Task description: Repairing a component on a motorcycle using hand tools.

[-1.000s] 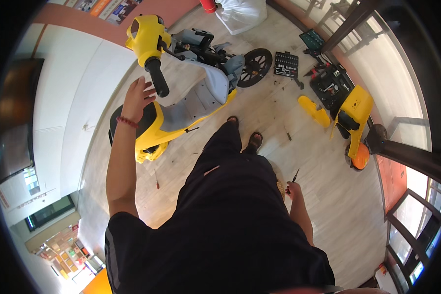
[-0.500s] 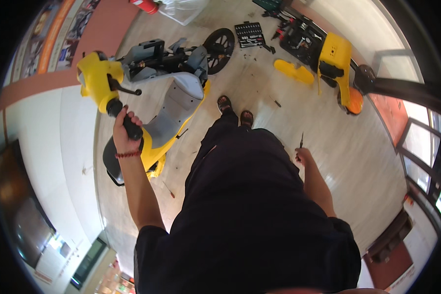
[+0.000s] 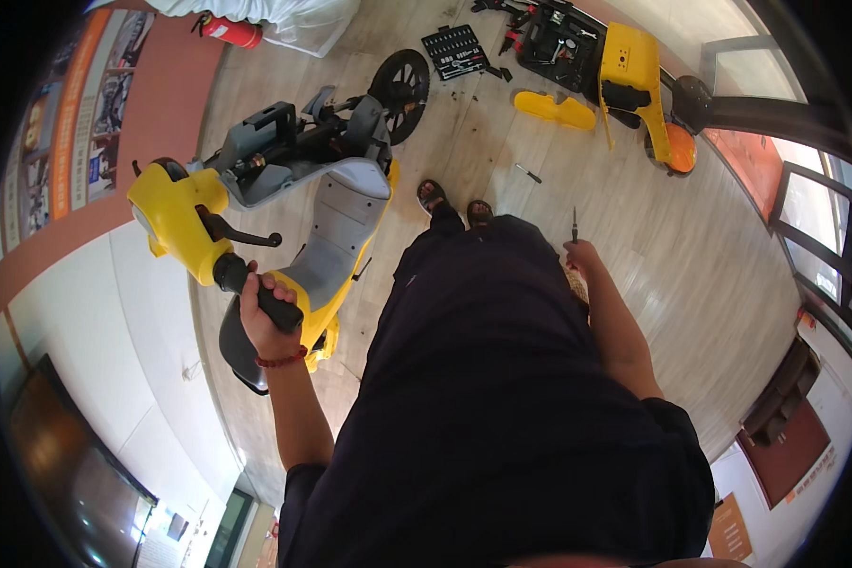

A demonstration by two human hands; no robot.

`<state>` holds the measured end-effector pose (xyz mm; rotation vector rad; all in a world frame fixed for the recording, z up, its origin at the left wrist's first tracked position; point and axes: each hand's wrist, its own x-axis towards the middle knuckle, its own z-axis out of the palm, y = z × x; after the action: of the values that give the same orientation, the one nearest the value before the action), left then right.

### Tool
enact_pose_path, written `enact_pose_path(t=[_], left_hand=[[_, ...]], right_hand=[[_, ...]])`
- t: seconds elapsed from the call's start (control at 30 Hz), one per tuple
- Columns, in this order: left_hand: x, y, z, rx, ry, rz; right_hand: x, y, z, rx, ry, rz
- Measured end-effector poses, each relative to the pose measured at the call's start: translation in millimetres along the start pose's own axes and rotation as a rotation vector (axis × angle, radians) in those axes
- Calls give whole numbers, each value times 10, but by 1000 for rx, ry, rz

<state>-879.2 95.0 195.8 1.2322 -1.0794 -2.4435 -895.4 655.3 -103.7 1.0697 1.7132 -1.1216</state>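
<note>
My left hand [image 3: 269, 320] is wrapped round the black handlebar grip [image 3: 227, 272] of a partly stripped scooter [image 3: 346, 208]. Its yellow headlight cowl [image 3: 172, 213], with a black brake lever, lies just beyond that hand. The body has yellow side panels and a grey footboard, and inner frame parts are exposed. Down at my right side, my right hand [image 3: 582, 259] is closed on a slim tool [image 3: 575, 227] that looks like a screwdriver, its thin shaft pointing away from me. The rest of its handle is hidden by my fingers.
An open socket set [image 3: 454, 52] lies beyond the wheel [image 3: 400, 97]. Farther right are a yellow panel [image 3: 555, 111], a black tray of tools [image 3: 560, 47] and a yellow body part [image 3: 629, 62]. A small screwdriver [image 3: 528, 173] lies ahead of my feet. A fire extinguisher [image 3: 232, 31] stands far left.
My view has shifted, and the handlebar with my left hand on it now appears lower and farther right. My right hand, still holding the tool, appears higher. Both grasps stay the same.
</note>
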Motion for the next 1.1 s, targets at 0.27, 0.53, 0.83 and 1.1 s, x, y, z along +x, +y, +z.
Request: enact_pose_path(t=[0.27, 0.53, 0.83, 1.1], left_hand=[[34, -39, -66, -2, -21, 45], [25, -77, -24, -23, 18, 98], [68, -97, -98, -88, -34, 100], [60, -93, -81, -113, -57, 119]], right_hand=[[64, 331, -93, -86, -3, 199], [299, -279, -390, -507, -110, -186], [431, -807, -819, -84, -23, -107], [513, -300, -1158, -393, -97, -30]])
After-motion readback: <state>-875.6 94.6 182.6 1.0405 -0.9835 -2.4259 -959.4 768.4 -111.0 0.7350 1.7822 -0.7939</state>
